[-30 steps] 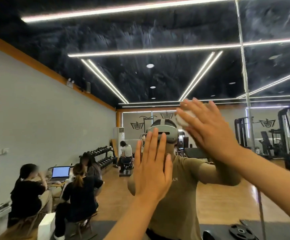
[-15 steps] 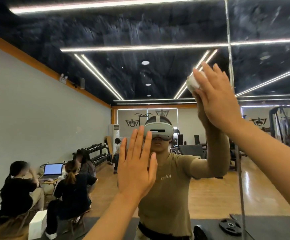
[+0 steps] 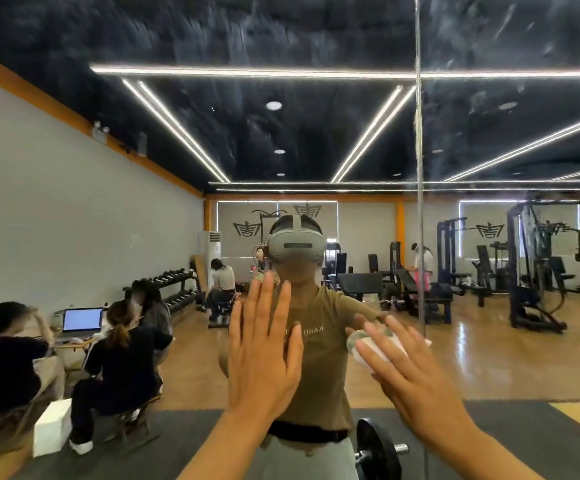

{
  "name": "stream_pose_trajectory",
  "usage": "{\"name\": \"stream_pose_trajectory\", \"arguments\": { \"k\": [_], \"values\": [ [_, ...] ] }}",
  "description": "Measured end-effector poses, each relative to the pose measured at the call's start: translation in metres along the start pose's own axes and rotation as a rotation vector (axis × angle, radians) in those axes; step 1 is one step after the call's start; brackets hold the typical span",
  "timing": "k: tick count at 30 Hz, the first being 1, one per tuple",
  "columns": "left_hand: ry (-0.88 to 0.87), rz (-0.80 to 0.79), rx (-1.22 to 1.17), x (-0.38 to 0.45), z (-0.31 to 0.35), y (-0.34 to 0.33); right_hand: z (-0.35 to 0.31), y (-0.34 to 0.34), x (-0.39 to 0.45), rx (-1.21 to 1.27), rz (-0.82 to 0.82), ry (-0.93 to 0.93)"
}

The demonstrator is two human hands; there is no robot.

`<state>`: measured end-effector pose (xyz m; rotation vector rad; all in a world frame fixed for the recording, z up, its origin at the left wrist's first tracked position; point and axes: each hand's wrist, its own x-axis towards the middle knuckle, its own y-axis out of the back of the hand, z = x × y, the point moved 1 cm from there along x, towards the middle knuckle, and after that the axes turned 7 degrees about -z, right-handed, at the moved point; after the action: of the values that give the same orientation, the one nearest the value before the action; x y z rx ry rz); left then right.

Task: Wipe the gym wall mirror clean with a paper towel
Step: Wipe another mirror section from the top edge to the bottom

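Paper towel (image 3: 383,353) sits bunched under the right hand (image 3: 416,374), flat against the mirror (image 3: 316,133). It is a small white wad, low on the glass and a little right of the middle. Its long side runs left to right, with a bit of white poking out past the fingers on each side.

The mirror is big and fills almost the whole view. A thin seam (image 3: 418,202) runs straight up and down, just right of the towel. Smeary streaks show high up on the glass, over the dark ceiling. Lots of open glass lies above and to both sides of the hands.

The right hand is spread flat with straight fingers, pressing the towel to the glass. The fingers point up and to the left. The left hand (image 3: 264,355) is also spread wide, with fingers pointing up. It holds nothing, and its palm faces the glass; I cannot tell if it touches.

In the mirror you can see a person in a tan shirt (image 3: 319,368) wearing a headset (image 3: 295,249). A barbell weight (image 3: 373,452) sits low near the dark floor mat (image 3: 524,431).
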<state>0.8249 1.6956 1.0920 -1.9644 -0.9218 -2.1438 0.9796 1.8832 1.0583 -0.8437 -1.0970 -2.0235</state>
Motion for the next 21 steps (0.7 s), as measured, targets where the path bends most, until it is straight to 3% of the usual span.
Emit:
{"name": "stream_pose_trajectory", "arguments": {
  "k": [6, 16, 19, 21],
  "values": [
    [-0.011, -0.048, 0.075, -0.019, -0.009, -0.006, 0.015, 0.013, 0.023, -0.023, 0.003, 0.041],
    [-0.069, -0.073, 0.187, -0.02, -0.021, -0.003, 0.064, 0.084, 0.19, 0.014, 0.228, -0.184],
    [-0.087, -0.065, 0.202, -0.02, -0.024, -0.001, 0.061, 0.083, 0.206, 0.042, 0.264, -0.258],
    [-0.091, -0.067, 0.206, -0.02, -0.024, 0.0, 0.047, 0.07, 0.196, 0.049, 0.254, -0.207]
  ]
}}
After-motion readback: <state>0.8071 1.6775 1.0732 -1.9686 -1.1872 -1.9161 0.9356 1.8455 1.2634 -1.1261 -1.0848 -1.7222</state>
